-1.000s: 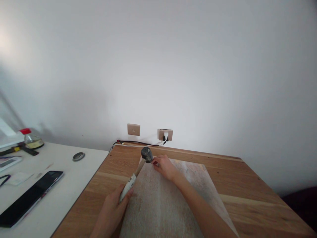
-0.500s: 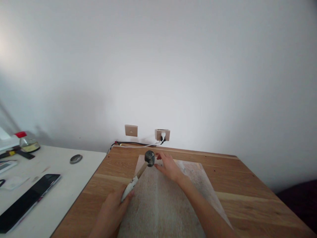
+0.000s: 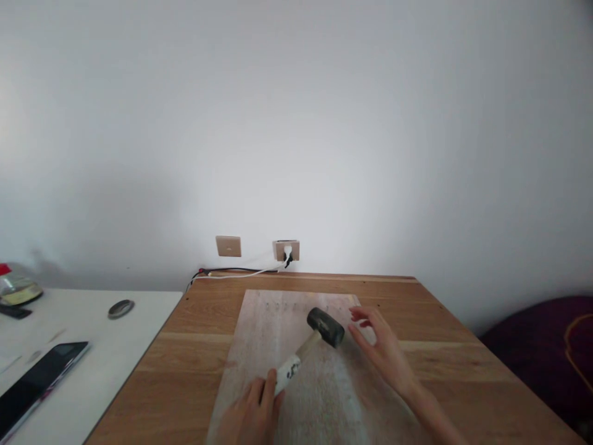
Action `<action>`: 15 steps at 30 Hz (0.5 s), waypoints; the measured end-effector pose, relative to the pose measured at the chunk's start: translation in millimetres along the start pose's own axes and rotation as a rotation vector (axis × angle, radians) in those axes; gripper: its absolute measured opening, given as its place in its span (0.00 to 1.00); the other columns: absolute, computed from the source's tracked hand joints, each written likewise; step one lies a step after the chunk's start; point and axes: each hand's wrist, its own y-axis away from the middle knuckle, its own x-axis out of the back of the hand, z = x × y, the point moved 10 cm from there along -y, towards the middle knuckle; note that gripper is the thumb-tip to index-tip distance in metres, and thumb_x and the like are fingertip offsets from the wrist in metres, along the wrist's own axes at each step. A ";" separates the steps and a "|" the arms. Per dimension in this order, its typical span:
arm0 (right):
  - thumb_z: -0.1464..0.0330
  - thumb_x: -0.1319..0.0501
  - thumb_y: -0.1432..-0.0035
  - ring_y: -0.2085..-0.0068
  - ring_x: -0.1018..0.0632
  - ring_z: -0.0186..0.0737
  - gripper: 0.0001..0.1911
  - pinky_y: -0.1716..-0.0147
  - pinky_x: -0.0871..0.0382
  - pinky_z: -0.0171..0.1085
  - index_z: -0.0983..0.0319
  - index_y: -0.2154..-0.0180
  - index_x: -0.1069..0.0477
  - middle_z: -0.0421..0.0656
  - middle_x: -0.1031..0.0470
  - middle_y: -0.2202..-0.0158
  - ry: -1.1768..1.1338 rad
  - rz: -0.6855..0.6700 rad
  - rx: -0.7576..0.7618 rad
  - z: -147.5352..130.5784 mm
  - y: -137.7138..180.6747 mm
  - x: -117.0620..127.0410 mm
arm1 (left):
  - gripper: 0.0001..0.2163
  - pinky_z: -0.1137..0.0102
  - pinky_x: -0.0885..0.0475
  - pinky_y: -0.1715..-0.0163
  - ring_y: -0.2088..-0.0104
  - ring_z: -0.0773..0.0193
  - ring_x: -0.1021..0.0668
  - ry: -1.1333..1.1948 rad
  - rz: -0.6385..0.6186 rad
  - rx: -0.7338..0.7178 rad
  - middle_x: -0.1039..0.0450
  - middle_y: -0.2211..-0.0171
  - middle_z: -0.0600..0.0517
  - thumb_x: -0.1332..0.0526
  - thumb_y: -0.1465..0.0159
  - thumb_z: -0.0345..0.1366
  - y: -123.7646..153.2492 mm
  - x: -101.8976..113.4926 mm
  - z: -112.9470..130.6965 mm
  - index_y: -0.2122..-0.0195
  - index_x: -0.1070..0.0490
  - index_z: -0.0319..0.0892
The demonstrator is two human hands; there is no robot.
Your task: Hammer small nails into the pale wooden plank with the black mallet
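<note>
Nearest, at lower centre: left hand [image 3: 254,406], closed around the white-wrapped handle [image 3: 288,372] of a mallet [image 3: 306,347]. Set on a slant, handle pointing forward and to the right from the grip. Directly below: worn board [image 3: 264,346], laid flat, long side running near to far. Contact between mallet and board: cannot tell from this angle. Farther along: black head [image 3: 325,327], crosswise to the handle, turned from far left to near right. Just beside its right end, with a gap: right hand [image 3: 385,350], thumb and fingers apart, no held item visible. Note the spacing: hands well apart, head between, closer to the right hand. Near the far edge of the board: row of small marks [image 3: 277,305], too small to identify. Under the board: wooden table [image 3: 185,371], extending back towards the wall [image 3: 324,154]. Farthest: wall socket [image 3: 280,250] with white plug [image 3: 288,250].
</note>
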 end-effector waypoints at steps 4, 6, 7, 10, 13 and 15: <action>0.57 0.41 0.37 0.61 0.20 0.44 0.15 0.61 0.23 0.42 0.59 0.55 0.27 0.49 0.22 0.56 0.024 0.028 -0.169 30.1 32.0 29.5 | 0.15 0.72 0.24 0.65 0.63 0.60 0.18 -0.081 0.127 -0.148 0.20 0.61 0.48 0.45 0.30 0.30 -5.9 6.0 25.3 0.45 0.27 0.43; 0.57 0.42 0.36 0.60 0.20 0.44 0.15 0.60 0.22 0.42 0.58 0.55 0.26 0.48 0.21 0.55 0.051 0.007 -0.213 35.2 51.6 33.0 | 0.14 0.67 0.24 0.61 0.61 0.58 0.18 -0.110 0.139 -0.173 0.19 0.60 0.48 0.44 0.30 0.30 -9.9 11.1 27.8 0.47 0.26 0.43; 0.57 0.43 0.35 0.59 0.19 0.44 0.14 0.59 0.22 0.42 0.58 0.55 0.26 0.48 0.21 0.55 0.070 -0.005 -0.217 34.6 61.4 32.9 | 0.13 0.66 0.24 0.60 0.60 0.57 0.18 -0.117 0.149 -0.178 0.19 0.59 0.48 0.44 0.30 0.31 -11.3 14.2 26.8 0.48 0.25 0.44; 0.60 0.44 0.33 0.57 0.18 0.42 0.12 0.56 0.23 0.39 0.57 0.55 0.26 0.45 0.19 0.56 0.152 -0.052 -0.158 23.0 87.6 27.1 | 0.12 0.63 0.24 0.56 0.55 0.57 0.19 -0.063 0.170 -0.204 0.19 0.53 0.49 0.43 0.30 0.36 -9.9 22.5 15.5 0.49 0.24 0.48; 0.62 0.42 0.33 0.52 0.19 0.44 0.11 0.53 0.23 0.40 0.55 0.52 0.26 0.44 0.19 0.53 0.291 -0.110 0.025 -2.5 107.2 16.6 | 0.17 0.59 0.24 0.48 0.46 0.54 0.22 0.034 0.133 -0.094 0.23 0.44 0.49 0.44 0.30 0.45 -2.6 25.7 -23.0 0.45 0.25 0.49; 0.62 0.40 0.34 0.50 0.19 0.46 0.12 0.53 0.23 0.41 0.54 0.51 0.27 0.44 0.18 0.53 0.403 -0.117 0.171 -21.8 117.3 11.2 | 0.21 0.56 0.25 0.44 0.42 0.52 0.24 0.083 0.071 0.078 0.26 0.40 0.47 0.48 0.30 0.47 6.2 23.3 -59.8 0.42 0.27 0.46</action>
